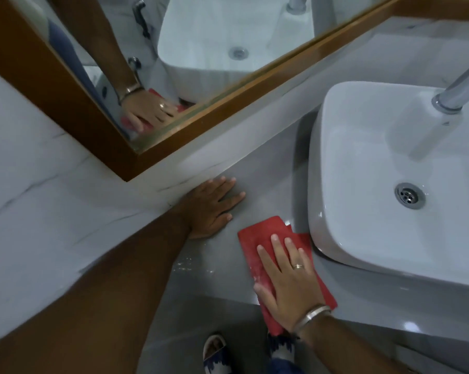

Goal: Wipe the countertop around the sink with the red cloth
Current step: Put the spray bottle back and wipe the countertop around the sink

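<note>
Grey countertop [255, 168] beside white basin sink [390, 184], wood-framed mirror [174, 109] above, left hand [211, 206] flat with fingers spread, right hand [290, 276] pressed palm-down on red cloth [257, 236], fingers extended, cloth touching the basin's base.

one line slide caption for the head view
Right hand presses red cloth on grey countertop beside white sink; left hand braces flat.

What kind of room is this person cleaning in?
Most likely a bathroom. A white vessel sink with a chrome tap sits on a grey countertop, and a wood-framed mirror hangs on marble-look wall tiles behind it.
</note>
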The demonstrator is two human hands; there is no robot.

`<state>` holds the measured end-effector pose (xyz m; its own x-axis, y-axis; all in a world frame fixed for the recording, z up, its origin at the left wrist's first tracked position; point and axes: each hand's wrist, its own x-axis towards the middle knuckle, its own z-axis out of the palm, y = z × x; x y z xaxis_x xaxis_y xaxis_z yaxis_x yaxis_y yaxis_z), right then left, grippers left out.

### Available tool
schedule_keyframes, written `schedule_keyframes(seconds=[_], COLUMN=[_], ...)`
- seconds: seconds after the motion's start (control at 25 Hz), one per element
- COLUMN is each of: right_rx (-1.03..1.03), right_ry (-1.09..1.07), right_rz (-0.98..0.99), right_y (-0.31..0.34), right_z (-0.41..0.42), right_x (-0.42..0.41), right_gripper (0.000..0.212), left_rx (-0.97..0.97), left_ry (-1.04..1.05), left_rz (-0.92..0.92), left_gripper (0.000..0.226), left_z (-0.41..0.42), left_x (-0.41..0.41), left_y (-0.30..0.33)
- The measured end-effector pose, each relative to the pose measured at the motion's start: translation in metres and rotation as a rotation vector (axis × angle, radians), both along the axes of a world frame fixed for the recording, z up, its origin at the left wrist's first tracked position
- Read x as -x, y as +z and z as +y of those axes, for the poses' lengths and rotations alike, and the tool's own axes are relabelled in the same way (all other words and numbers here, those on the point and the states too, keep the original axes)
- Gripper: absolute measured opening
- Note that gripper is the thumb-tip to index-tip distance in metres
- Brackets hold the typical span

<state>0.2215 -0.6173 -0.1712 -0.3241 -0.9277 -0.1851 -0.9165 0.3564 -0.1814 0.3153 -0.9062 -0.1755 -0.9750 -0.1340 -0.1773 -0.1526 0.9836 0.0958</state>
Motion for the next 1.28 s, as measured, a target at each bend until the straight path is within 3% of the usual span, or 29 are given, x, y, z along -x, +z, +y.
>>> schedule_keyframes(seconds=[0.2,0.32,0.44,0.52,0.64,0.72,0.8,0.88,0.92,1.0,1.12,1.2,1.28], right_rx=[-0.053,-0.09,-0.072,-0.065,-0.111,-0.104,-0.06,-0.014,-0.013,-0.094,-0.072,-0.03,-0.036], right_ry=[0.429,0.351,0.215,0.146,0.082,0.253,0.512,0.607,0.546,0.221,-0.248,-0.354,-0.301], right_rz=[0.034,-0.018,-0.02,0.042,0.076,0.075,0.061,0.08,0.089,0.1,0.047,-0.082,-0.141], right_y=[0.01,0.021,0.017,0.018,0.019,0.02,0.018,0.015,0.014,0.017,0.018,0.019,0.021], right_z=[0.031,0.021,-0.004,-0.043,-0.097,-0.111,-0.095,-0.081,-0.08,-0.088,-0.133,-0.171,-0.199], right_x=[0.052,0.051,0.038,0.03,-0.003,-0.035,-0.04,-0.016,-0.008,-0.016,-0.101,-0.171,-0.225], right_gripper=[0.075,0.079,0.076,0.078,0.073,0.066,0.061,0.063,0.064,0.065,0.07,0.07,0.068], left_rx=[0.026,0.17,0.387,0.567,0.668,0.694,0.747,0.787,0.767,0.7,0.692,0.698,0.74], left_ry=[0.195,0.431,0.749,0.951,1.215,1.294,1.266,1.199,1.162,1.114,1.087,1.076,1.055], left_rz=[-0.148,0.054,0.198,0.232,0.307,0.349,0.377,0.415,0.439,0.486,0.513,0.532,0.533], left_gripper=[0.07,0.074,0.09,0.104,0.124,0.129,0.131,0.136,0.138,0.14,0.143,0.138,0.135], left_z=[0.041,0.081,0.1,0.086,0.044,0.022,0.014,0.009,0.008,0.007,0.007,0.006,0.005], left_x=[-0.049,-0.095,-0.152,-0.186,-0.206,-0.208,-0.213,-0.221,-0.224,-0.224,-0.223,-0.224,-0.226], left_y=[0.05,0.09,0.121,0.153,0.201,0.219,0.22,0.213,0.211,0.213,0.212,0.21,0.208])
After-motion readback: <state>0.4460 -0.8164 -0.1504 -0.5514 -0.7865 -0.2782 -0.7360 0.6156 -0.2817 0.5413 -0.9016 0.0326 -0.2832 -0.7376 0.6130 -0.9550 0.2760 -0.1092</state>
